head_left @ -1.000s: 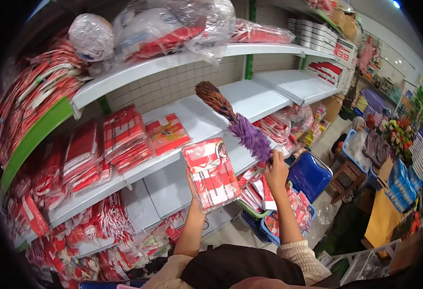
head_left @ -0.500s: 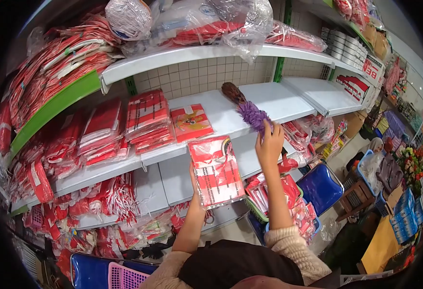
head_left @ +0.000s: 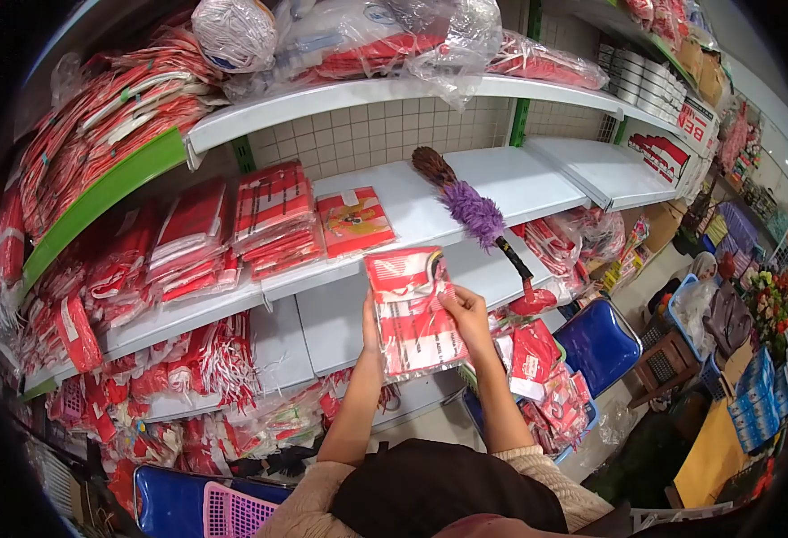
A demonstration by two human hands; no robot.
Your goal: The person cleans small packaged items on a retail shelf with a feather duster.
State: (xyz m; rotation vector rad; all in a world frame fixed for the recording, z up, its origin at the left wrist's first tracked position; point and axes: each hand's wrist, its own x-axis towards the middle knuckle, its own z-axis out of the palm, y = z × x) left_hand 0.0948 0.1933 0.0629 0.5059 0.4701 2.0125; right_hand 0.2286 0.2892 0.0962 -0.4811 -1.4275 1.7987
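A red-and-white plastic-wrapped packet is held upright in front of the middle shelf. My left hand grips its left edge, fingers mostly hidden behind it. My right hand is closed on the right edge, with the thumb at the front. Beyond my right hand, a purple and brown feather duster rests on the shelf, its dark handle sticking out over the front edge. A flat red packet with a yellow picture lies on the same shelf, left of the duster.
Stacks of red-and-white packets fill the middle shelf's left side. Large plastic bags crowd the upper shelf. Below right are a basket of red packets and a blue chair. A pink basket sits lower left.
My right hand has let go of the feather duster, which now lies on the shelf. It has come down and left to take the packet's right edge. The packet has shifted slightly.
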